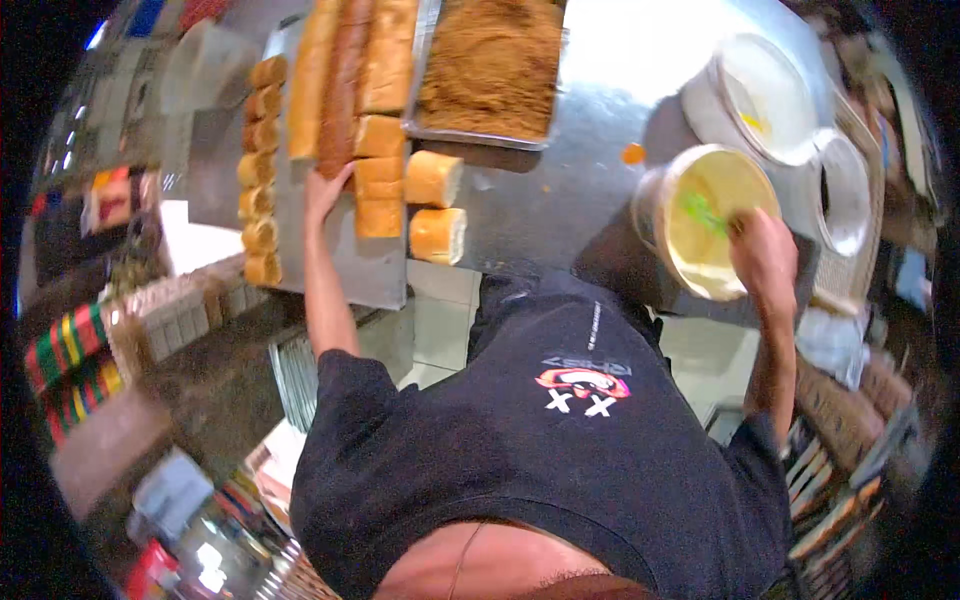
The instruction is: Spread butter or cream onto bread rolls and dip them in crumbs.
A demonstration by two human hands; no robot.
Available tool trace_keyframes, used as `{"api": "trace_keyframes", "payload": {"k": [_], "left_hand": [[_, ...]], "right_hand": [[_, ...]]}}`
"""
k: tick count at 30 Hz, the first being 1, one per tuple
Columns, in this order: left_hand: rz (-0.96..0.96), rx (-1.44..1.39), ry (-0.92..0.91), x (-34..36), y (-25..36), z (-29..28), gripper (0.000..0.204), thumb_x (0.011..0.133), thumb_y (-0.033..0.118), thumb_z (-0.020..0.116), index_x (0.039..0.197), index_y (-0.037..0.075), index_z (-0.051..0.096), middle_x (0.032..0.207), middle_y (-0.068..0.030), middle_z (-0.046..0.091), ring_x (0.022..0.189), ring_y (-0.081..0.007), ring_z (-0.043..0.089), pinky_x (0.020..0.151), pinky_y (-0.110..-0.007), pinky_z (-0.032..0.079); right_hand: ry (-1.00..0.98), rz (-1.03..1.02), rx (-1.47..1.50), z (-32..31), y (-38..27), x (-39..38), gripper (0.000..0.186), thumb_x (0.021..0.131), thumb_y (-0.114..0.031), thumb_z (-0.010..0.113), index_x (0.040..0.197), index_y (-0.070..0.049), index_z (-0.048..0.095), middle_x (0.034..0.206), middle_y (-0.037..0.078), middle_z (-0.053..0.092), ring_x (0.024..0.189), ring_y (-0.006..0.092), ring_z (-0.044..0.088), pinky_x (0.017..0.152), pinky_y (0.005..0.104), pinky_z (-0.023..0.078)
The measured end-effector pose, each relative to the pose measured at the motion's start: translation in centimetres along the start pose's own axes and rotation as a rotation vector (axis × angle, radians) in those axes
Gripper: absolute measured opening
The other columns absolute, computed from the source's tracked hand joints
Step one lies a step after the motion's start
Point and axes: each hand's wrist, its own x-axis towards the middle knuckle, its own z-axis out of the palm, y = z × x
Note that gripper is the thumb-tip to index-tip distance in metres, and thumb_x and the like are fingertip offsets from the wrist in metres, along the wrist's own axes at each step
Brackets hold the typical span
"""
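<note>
My right hand (762, 252) is closing around the handle end of a small green spatula (703, 212), my fingers clenched on it at the rim of a round, pale plastic tub of creamy yellow spread (715, 220). The green blade is lying on the surface of the spread, near the middle of the tub, tilted up toward my knuckles. The spread is looking smooth, glossy and pale yellow, filling the tub almost to its rim. The tub is sitting on a shiny steel counter (590, 180), toward its right side.

My left hand (325, 190) is reaching up to the bread on the left of the counter. My fingers are stretched out and loose, their tips touching the lower end of a long dark-brown loaf (340, 95); they are not closed on anything. Just beside them a golden, square-cut bread block (378, 180) is standing in a column of similar pieces, and two short white rolls with cut faces (437, 205) are lying just to the right of it. A row of small round golden buns (260, 170) is running down the far left edge of the grey tray.

Beyond the bread, a rectangular metal tray of brown crumbs (490, 65) is resting on the counter. Above the tub, an empty white round container (765, 95) is standing near it.
</note>
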Motion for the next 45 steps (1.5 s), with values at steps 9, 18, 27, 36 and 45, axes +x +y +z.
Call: {"api": "trace_keyframes", "payload": {"k": [9,18,27,36,45], "left_hand": [[-0.130,0.057,-0.269,-4.8,-7.6,-2.6,0.076,0.064,0.034,0.093,0.120,-0.004,0.057,0.111,-0.0166,0.071,0.089,-0.0224,0.071,0.077,-0.039,0.057],[-0.004,-0.422,0.212,-11.0,2.3,-1.9,0.065,0.073,0.012,0.089,0.127,-0.005,0.057,0.117,-0.0128,0.066,0.098,-0.0208,0.067,0.082,-0.031,0.058],[0.924,-0.533,-0.187,-18.5,38.5,11.4,0.088,0.058,0.028,0.096,0.128,0.000,0.050,0.117,-0.0157,0.068,0.106,-0.0250,0.069,0.095,-0.037,0.055],[1.023,-0.514,-0.419,-19.4,43.7,14.2,0.089,0.053,0.023,0.095,0.126,0.001,0.050,0.112,-0.0176,0.069,0.102,-0.0285,0.070,0.091,-0.037,0.056],[0.839,-0.624,-0.760,-21.7,42.5,14.2,0.111,0.053,0.012,0.095,0.140,0.001,0.027,0.116,-0.0210,0.068,0.110,-0.0281,0.068,0.098,-0.037,0.054]], "right_hand": [[-0.057,-0.306,0.125,6.0,-1.7,4.4,0.011,0.075,-0.005,0.060,0.069,-0.002,0.069,0.074,0.022,0.069,0.068,0.0401,0.068,0.066,0.0476,0.056],[-0.244,0.229,1.048,-0.9,5.3,-3.0,0.023,0.088,-0.019,0.077,0.096,0.002,0.075,0.071,0.003,0.066,0.056,0.0065,0.054,0.047,0.0232,0.040],[0.437,-0.014,1.460,0.3,-0.3,-9.5,0.025,0.086,0.002,0.075,0.111,-0.002,0.074,0.096,0.005,0.070,0.089,0.0113,0.066,0.076,0.0247,0.053],[0.610,-0.029,0.754,-1.1,3.0,-14.7,0.033,0.076,0.013,0.074,0.103,-0.006,0.078,0.098,0.008,0.070,0.089,0.0195,0.066,0.078,0.0302,0.053],[0.721,-0.104,0.636,0.5,1.5,-10.2,0.035,0.081,0.010,0.070,0.111,-0.008,0.076,0.100,0.009,0.068,0.085,0.0210,0.068,0.074,0.0304,0.055]]}}
